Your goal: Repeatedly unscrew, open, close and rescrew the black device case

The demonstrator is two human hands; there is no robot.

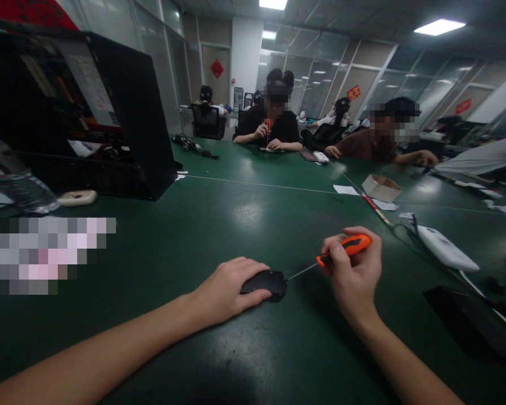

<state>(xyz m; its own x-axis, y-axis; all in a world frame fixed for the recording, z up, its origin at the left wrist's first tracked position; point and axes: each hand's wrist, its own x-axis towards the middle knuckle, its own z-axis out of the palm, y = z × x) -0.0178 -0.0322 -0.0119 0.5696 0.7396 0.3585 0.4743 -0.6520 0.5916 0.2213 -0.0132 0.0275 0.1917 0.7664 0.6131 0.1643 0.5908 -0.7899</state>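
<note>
On the green table, my left hand [231,287] grips a small black box-shaped device [274,284] between thumb and fingers and rests it on the surface; I cannot make out its exact kind. My right hand [356,270] is closed around the orange and black handle of a screwdriver [354,246]. The thin metal shaft slants down to the left, and its tip meets the right end of the black device. My palm and fingers hide part of the device's left side.
An open black computer case [130,112] stands at left, beside a clear plastic bottle [21,174]. At right are a small cardboard box [382,187], a white phone-like device [447,247], cables and a dark flat object [468,320]. Two people sit across the table [244,214].
</note>
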